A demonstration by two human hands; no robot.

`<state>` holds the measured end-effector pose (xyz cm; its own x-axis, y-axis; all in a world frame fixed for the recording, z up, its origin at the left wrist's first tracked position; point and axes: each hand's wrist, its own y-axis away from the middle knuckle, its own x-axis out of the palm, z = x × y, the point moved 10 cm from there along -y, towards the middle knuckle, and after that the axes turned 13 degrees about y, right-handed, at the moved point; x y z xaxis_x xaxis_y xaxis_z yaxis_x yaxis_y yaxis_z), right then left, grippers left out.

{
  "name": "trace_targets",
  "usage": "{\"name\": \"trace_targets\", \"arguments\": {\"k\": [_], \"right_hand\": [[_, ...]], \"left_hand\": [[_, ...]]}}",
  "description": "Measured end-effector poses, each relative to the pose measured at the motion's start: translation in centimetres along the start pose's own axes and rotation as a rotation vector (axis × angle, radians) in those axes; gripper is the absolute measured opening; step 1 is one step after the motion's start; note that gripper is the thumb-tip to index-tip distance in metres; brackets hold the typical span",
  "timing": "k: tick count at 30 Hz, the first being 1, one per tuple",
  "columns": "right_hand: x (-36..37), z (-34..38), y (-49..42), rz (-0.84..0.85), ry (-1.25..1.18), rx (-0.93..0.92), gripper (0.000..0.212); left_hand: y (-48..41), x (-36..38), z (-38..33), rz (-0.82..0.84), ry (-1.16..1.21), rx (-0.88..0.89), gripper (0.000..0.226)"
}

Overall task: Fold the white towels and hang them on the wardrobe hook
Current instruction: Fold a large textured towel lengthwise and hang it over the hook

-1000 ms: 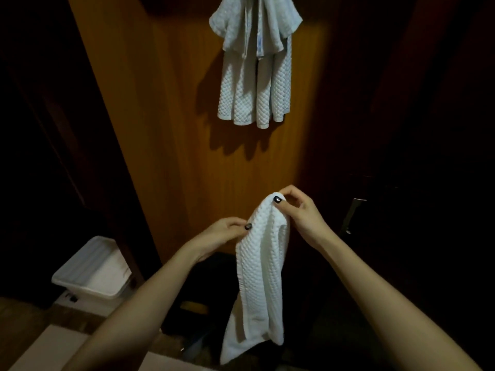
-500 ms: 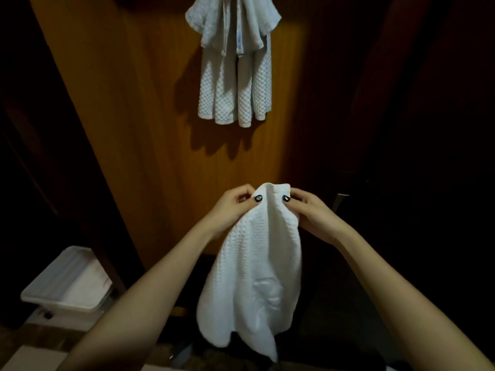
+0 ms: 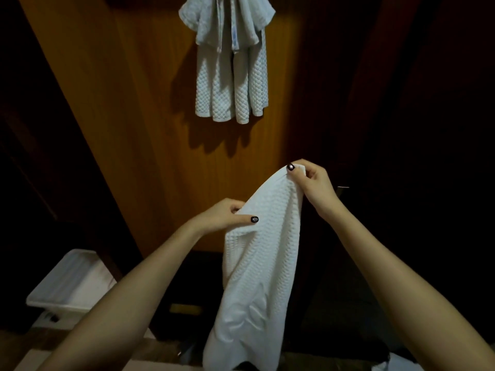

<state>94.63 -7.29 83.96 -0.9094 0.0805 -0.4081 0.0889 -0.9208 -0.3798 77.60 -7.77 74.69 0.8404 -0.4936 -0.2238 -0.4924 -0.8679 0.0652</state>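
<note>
A white waffle-textured towel (image 3: 257, 277) hangs in front of me, held by both hands. My right hand (image 3: 312, 183) pinches its top corner, raised higher. Lower and to the left, my left hand (image 3: 227, 214) pinches the towel's left edge. The cloth drapes down between my forearms, creased near the bottom. Up on the wooden wardrobe panel (image 3: 134, 116), other white towels (image 3: 231, 65) hang bunched together; the hook itself is hidden above the frame's top edge.
A white plastic lidded bin (image 3: 71, 285) stands on the floor at the lower left. Dark wardrobe interior fills the left and right sides. A metal handle (image 3: 342, 188) glints just right of my right hand.
My hands have moved apart: the right rose and shifted right, the left dropped down the towel's edge. The towel hangs longer and narrower than half a second ago.
</note>
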Motion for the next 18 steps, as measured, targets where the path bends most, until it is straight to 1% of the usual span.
{"name": "trace_targets", "arguments": {"k": [3,6,7,9,10,11,12,13,15,18], "right_hand": [[-0.8,-0.8,0.1,-0.048,0.011,0.020,0.020],[-1.5,-1.9,0.6,-0.081,0.033,0.050,0.019],[-1.7,-2.1,0.8,-0.094,0.046,0.056,0.019],[-2.2,-2.6,1.1,-0.125,0.056,0.081,0.017],[-2.5,-2.8,1.2,-0.140,0.051,0.100,0.016],[-2.9,-3.1,1.2,-0.156,0.042,0.118,0.017],[-3.4,-3.4,1.2,-0.175,0.032,0.134,0.018],[-3.9,-3.6,1.2,-0.195,0.027,0.150,0.019],[-4.7,-3.8,1.2,-0.227,0.026,0.172,0.020],[-5.6,-3.7,1.4,-0.258,0.022,0.178,0.019]], "left_hand": [[0.4,-0.3,0.7,-0.072,-0.150,0.059,0.018],[0.6,-0.9,0.6,-0.122,-0.336,0.120,0.023],[0.5,-0.9,0.4,-0.133,-0.446,0.148,0.023],[0.3,-0.5,-0.2,-0.161,-0.762,0.206,0.025],[0.2,-0.3,-0.4,-0.171,-0.872,0.221,0.027],[0.1,-0.2,-0.7,-0.171,-0.917,0.224,0.027],[-0.1,-0.1,-0.9,-0.157,-0.911,0.211,0.024],[-0.4,-0.2,-0.9,-0.130,-0.856,0.193,0.019],[-0.7,-0.4,-1.0,-0.087,-0.600,0.160,0.015],[-0.7,-0.7,-1.1,-0.118,-0.194,0.137,0.012]]}}
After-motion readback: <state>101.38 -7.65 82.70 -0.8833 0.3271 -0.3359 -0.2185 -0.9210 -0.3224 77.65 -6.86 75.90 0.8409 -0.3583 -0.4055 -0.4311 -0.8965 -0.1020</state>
